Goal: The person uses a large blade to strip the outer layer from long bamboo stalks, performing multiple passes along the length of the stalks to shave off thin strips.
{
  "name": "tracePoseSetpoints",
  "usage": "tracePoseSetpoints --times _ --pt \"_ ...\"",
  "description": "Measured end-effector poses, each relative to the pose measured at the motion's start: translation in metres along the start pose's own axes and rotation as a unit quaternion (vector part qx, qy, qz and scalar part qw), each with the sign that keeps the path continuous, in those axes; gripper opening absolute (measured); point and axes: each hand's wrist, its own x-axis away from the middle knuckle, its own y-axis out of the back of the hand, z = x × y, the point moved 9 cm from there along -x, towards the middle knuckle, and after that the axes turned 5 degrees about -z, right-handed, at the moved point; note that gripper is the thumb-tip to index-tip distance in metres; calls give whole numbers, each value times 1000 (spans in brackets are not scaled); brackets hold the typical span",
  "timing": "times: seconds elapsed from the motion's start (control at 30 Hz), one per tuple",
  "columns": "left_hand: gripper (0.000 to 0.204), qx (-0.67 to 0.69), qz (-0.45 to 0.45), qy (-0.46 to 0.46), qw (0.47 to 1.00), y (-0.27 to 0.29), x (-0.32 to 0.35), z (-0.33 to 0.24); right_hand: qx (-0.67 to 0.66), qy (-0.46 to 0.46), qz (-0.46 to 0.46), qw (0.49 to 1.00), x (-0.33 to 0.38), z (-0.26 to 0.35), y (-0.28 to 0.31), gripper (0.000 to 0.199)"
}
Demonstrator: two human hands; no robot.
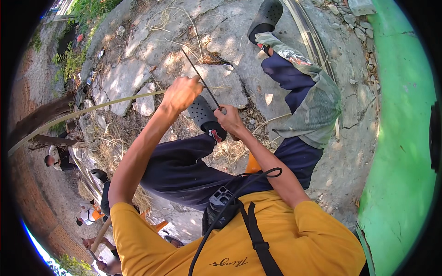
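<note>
From the left, a long pale strip of wood or bamboo arches across the yard and runs into the left hand, which is clenched around its near end in the air above the broken concrete. Its smooth bow suggests something light and springy, stiff enough to carry its own length yet likely to whip at the far end and split along the grain; its edges may be sharp, so a firm hold on the flat faces, fingers clear of the edges, seems safest. Just right of that fist slants a dark, narrow knife, probably rigid and fairly light; its handle end is the place to hold, where the right hand is wrapped around it. Below lie curled shavings, and farther right a camouflage cloth drapes the right leg.
</note>
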Motion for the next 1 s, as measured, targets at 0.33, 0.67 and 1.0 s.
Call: tracePoseSetpoints --times 0.33,0.67,1.0 --pt "9 -64 21 -25 997 -1 1 -15 -150 -101 86 980 19 3 0 27" --pt "11 -56 18 -12 998 3 4 -19 -58 -128 1 990 9 -26 8 29" --pt "12 -70 3 -37 997 7 1 -24 -109 -107 -20 988 6 -37 -7 36"
